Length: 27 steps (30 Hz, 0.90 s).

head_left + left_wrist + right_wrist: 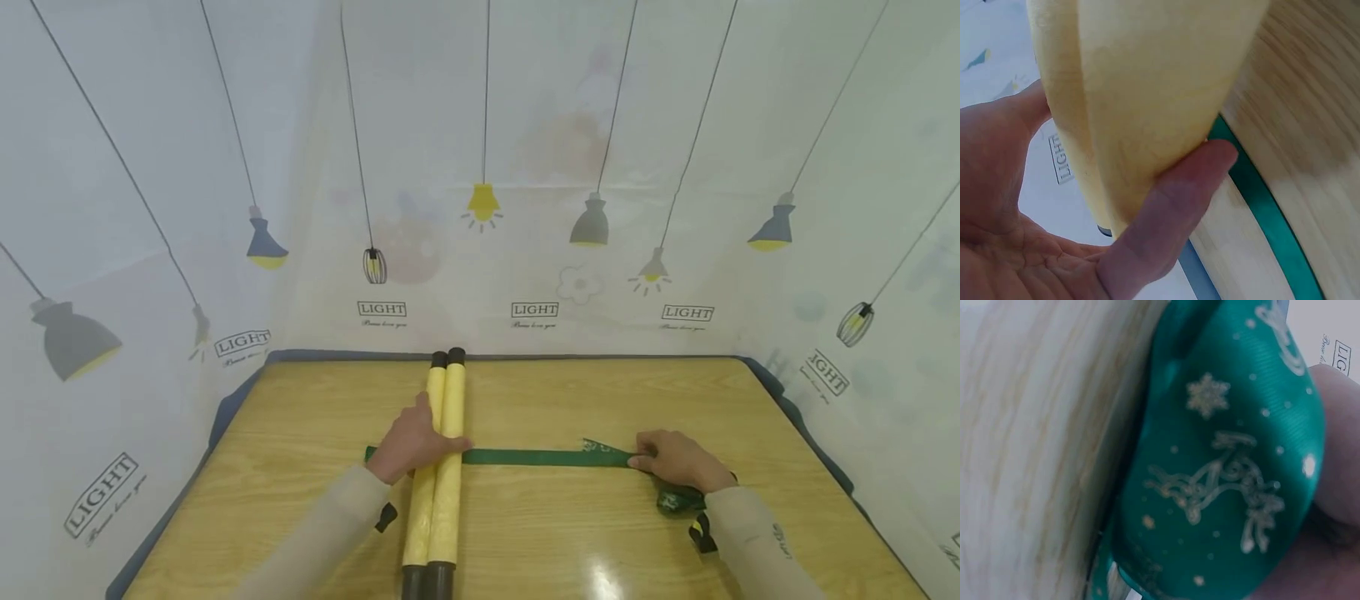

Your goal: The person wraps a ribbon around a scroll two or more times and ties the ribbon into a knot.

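Two long pale-yellow rolls [445,508] with dark ends lie side by side on the table, pointing away from me. My left hand [411,442] grips both near their middle, thumb over the right-hand one, as the left wrist view shows. A flat green ribbon [532,457] runs crosswise under the rolls, its short end showing on the left. My right hand [678,460] pinches the ribbon on the right side. Below that hand hangs a loose bunch of ribbon; in the right wrist view the green ribbon [1216,469] shows a pale reindeer and snowflakes.
The wood-grain table [562,533] has a blue-grey edging along its far and side edges. A printed wall sheet [480,267] with lamp pictures stands behind and at both sides. Small dark objects [386,517] show beside each wrist.
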{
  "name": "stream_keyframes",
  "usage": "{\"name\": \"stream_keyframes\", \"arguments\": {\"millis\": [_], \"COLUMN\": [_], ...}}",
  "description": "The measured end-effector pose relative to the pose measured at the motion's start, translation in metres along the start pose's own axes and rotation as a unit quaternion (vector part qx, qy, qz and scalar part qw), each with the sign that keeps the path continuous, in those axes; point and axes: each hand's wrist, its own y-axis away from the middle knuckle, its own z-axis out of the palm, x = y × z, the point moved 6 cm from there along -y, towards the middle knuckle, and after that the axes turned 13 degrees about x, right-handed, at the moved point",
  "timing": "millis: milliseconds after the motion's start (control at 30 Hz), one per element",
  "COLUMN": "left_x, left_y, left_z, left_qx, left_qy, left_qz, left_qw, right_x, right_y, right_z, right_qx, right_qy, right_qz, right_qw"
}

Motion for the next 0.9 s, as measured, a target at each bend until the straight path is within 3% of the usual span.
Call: {"name": "stream_keyframes", "arguments": {"millis": [167,600,900], "left_x": [0.019,0.064,0.081], "left_y": [-0.002,-0.006,-0.008], "left_z": [0.021,0.081,0.095], "left_qx": [0.001,0.000,0.013], "left_qy": [-0.002,-0.045,-0.074], "left_qz": [-0.003,0.035,0.056], "left_qw": [1.0000,0.9984,0.9956], "right_x": [0.000,0.001,0.000], "right_y": [0.000,0.004,0.001], "right_z": [0.001,-0.006,-0.002], "right_qx": [-0.001,-0.001,-0.002], "right_qy": [-0.001,0.002,0.001], "right_qz": [0.000,0.001,-0.003], "right_qw": [1.0000,1.0000,1.0000]}}
